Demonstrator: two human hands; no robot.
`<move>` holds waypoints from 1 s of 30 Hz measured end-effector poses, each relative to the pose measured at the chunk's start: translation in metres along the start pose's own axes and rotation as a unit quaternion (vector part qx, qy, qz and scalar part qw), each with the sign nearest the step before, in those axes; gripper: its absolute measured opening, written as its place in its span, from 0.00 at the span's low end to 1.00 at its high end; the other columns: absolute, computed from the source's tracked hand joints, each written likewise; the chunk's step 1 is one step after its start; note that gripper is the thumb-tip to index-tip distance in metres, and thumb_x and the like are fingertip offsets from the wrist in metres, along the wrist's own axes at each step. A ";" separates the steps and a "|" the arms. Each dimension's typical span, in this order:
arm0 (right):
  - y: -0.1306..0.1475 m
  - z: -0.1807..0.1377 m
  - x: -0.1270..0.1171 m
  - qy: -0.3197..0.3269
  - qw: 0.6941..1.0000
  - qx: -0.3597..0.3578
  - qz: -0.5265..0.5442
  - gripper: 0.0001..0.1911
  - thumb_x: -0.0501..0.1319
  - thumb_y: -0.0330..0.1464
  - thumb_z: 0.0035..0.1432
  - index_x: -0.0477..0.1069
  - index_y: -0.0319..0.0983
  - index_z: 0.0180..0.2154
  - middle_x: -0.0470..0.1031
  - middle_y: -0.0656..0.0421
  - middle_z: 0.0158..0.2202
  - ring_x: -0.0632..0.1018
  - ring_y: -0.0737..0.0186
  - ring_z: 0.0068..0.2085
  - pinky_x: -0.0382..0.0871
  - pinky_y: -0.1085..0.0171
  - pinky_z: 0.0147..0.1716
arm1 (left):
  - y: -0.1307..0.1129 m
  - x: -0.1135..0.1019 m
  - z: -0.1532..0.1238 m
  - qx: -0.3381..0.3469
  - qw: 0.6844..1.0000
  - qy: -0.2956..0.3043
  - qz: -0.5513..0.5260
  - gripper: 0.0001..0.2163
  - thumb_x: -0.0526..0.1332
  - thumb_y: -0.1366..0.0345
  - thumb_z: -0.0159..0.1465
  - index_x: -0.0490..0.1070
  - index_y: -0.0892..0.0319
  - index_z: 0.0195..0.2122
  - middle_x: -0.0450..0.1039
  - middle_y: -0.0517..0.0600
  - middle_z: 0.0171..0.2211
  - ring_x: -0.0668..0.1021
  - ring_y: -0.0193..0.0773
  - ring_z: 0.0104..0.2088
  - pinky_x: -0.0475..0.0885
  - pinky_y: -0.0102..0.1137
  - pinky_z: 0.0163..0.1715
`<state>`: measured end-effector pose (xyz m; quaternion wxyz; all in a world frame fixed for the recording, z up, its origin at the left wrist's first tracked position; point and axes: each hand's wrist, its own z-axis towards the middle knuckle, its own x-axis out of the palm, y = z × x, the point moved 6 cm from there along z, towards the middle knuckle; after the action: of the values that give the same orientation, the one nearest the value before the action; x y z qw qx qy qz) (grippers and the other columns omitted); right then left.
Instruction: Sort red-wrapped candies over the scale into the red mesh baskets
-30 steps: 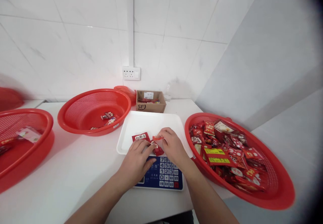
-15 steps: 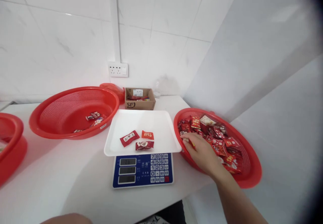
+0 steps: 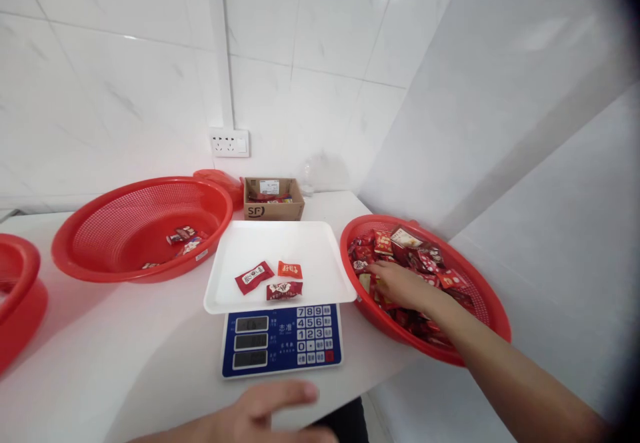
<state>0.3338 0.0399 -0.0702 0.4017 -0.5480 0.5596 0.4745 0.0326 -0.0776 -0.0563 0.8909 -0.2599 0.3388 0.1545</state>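
My right hand (image 3: 400, 285) reaches into the right red basket (image 3: 487, 296), its fingers down among wrapped candies (image 3: 383, 243); the fingertips are hidden, so any hold is unclear. In front of the scale, my left hand (image 3: 270, 410) hovers with fingers apart and nothing in them, slightly blurred. Three wrapped pieces lie on the white tray (image 3: 280, 236) of the scale: a dark red one (image 3: 254, 276) at left, a small orange-red one (image 3: 290, 269), and a dark red one (image 3: 284, 290) nearest me. Below the tray is the scale's blue keypad panel (image 3: 283, 341).
A large red basket (image 3: 140, 226) with a few candies stands left of the tray. Another red basket (image 3: 20, 283) is cut off at the left edge. Behind the tray sit a cardboard box (image 3: 274, 211) and a red plastic bag (image 3: 220, 182). Walls close off the back and right.
My left hand has risen into view at the bottom. My right hand has gone deeper among the candies in the right basket. The pieces on the tray stay put.
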 end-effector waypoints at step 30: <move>-0.007 0.038 0.024 -0.026 0.998 0.052 -0.028 0.19 0.59 0.36 0.61 0.64 0.38 0.53 0.68 0.52 0.52 0.74 0.55 0.48 0.70 0.51 0.45 | 0.058 -0.037 -0.006 -0.051 0.985 -0.122 0.115 0.12 0.56 0.72 0.63 0.68 0.56 0.47 0.70 0.54 0.46 0.73 0.42 0.47 0.71 0.34 0.45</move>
<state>0.3365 0.0714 -0.1029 0.4572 -0.5294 0.5575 0.4470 -0.0237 -0.0372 -0.0562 0.8875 -0.2434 0.2474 0.3031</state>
